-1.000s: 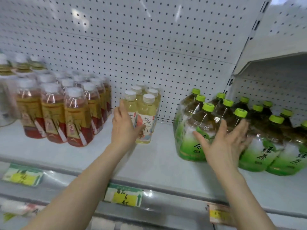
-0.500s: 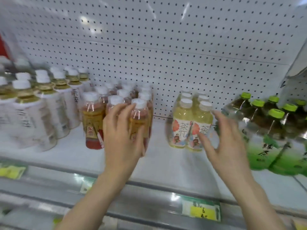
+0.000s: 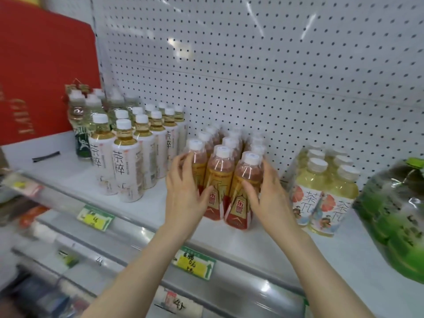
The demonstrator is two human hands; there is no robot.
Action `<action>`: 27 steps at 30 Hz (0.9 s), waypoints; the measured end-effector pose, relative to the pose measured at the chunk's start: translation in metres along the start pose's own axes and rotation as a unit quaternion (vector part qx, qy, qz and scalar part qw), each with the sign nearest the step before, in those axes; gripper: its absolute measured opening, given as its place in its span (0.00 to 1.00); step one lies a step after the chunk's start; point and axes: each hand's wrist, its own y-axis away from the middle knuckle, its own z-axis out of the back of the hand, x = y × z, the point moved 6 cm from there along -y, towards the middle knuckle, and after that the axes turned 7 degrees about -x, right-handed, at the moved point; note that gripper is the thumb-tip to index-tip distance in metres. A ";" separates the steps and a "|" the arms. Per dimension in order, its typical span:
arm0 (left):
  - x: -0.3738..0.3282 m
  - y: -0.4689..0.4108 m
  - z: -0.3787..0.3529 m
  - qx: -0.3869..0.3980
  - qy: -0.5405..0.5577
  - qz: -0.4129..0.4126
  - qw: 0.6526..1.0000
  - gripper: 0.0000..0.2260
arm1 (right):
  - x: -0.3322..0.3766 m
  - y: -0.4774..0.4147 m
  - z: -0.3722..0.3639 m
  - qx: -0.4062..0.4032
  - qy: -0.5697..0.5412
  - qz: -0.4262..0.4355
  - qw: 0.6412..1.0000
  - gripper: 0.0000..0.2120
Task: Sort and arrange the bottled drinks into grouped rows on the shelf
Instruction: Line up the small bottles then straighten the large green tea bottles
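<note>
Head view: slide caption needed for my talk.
Left hand and right hand grip red-labelled bottles between white-labelled bottles and pale yellow bottles on the shelf.

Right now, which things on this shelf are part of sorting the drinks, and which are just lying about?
Job: red-label bottles, gripped by left hand and right hand; white-label bottles; yellow bottles; green bottles; shelf.
Lying about: red box; black object; price tags.

We look through one wide-angle camera worn on the head, facing forward and down, close in on the shelf (image 3: 270, 243), its pegboard (image 3: 275, 65) back wall filling the upper frame.
</note>
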 end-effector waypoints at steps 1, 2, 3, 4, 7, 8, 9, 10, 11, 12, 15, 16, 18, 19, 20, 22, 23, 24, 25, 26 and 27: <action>0.004 0.001 0.000 0.000 0.006 0.013 1.000 0.39 | 0.000 0.000 0.001 0.001 0.002 -0.001 1.000 0.34; 0.008 0.001 -0.001 -0.001 0.015 0.029 0.999 0.38 | 0.000 0.000 0.002 0.004 0.002 -0.003 1.000 0.34; 0.012 0.001 -0.001 -0.003 0.026 0.048 0.999 0.38 | 0.000 0.000 0.003 0.008 0.003 -0.005 1.000 0.34; 0.017 0.000 -0.002 -0.006 0.040 0.069 0.997 0.37 | 0.000 0.001 0.004 0.014 0.004 -0.009 1.000 0.35; 0.032 -0.006 -0.006 0.013 0.093 0.117 0.989 0.32 | 0.000 0.002 0.007 0.037 0.006 -0.016 0.999 0.35; 0.035 -0.009 -0.009 0.031 0.113 0.125 0.985 0.30 | 0.000 0.002 0.007 0.046 0.006 -0.023 0.999 0.35; 0.039 -0.012 -0.011 0.052 0.128 0.131 0.982 0.28 | -0.001 0.001 0.007 0.054 0.008 -0.030 0.998 0.35; 0.042 -0.014 -0.013 0.073 0.138 0.132 0.979 0.27 | -0.002 0.000 0.007 0.060 0.010 -0.034 0.998 0.35; 0.046 -0.015 -0.015 0.095 0.143 0.129 0.977 0.27 | -0.001 -0.001 0.007 0.064 0.012 -0.035 0.997 0.35; 0.049 -0.017 -0.017 0.116 0.155 0.123 0.973 0.27 | -0.001 -0.001 0.007 0.068 0.010 -0.038 0.997 0.35; 0.055 -0.019 -0.019 0.170 0.190 0.108 0.961 0.28 | -0.002 -0.002 0.006 0.073 -0.001 -0.042 0.996 0.34; 0.055 -0.020 -0.019 0.178 0.194 0.102 0.959 0.27 | -0.003 -0.002 0.006 0.070 -0.001 -0.040 0.997 0.34; 0.055 -0.021 -0.019 0.181 0.198 0.100 0.958 0.26 | -0.004 -0.003 0.005 0.062 -0.004 -0.039 0.997 0.34; 0.053 -0.021 -0.018 0.182 0.197 0.101 0.958 0.26 | -0.004 -0.003 0.006 0.062 -0.004 -0.042 0.997 0.34; 0.053 -0.020 -0.018 0.180 0.197 0.098 0.959 0.27 | -0.005 -0.003 0.006 0.062 -0.004 -0.043 0.997 0.34; 0.055 -0.018 -0.019 0.183 0.196 0.097 0.958 0.27 | -0.006 -0.003 0.005 0.067 -0.009 -0.046 0.997 0.34; 0.053 -0.017 -0.017 0.187 0.198 0.106 0.956 0.27 | -0.001 -0.001 0.006 0.073 -0.009 -0.045 0.996 0.34; 0.052 -0.017 -0.017 0.189 0.204 0.112 0.954 0.26 | -0.001 -0.001 0.006 0.083 -0.014 -0.046 0.995 0.34; 0.051 -0.016 -0.014 0.185 0.200 0.120 0.955 0.26 | -0.001 -0.001 0.010 0.090 -0.014 -0.045 0.995 0.34; 0.052 -0.011 -0.012 0.174 0.201 0.125 0.956 0.26 | -0.002 -0.002 0.021 0.085 -0.022 -0.054 0.995 0.33; 0.050 -0.007 -0.003 0.143 0.201 0.133 0.960 0.25 | -0.001 -0.005 0.039 0.050 -0.034 -0.054 0.997 0.32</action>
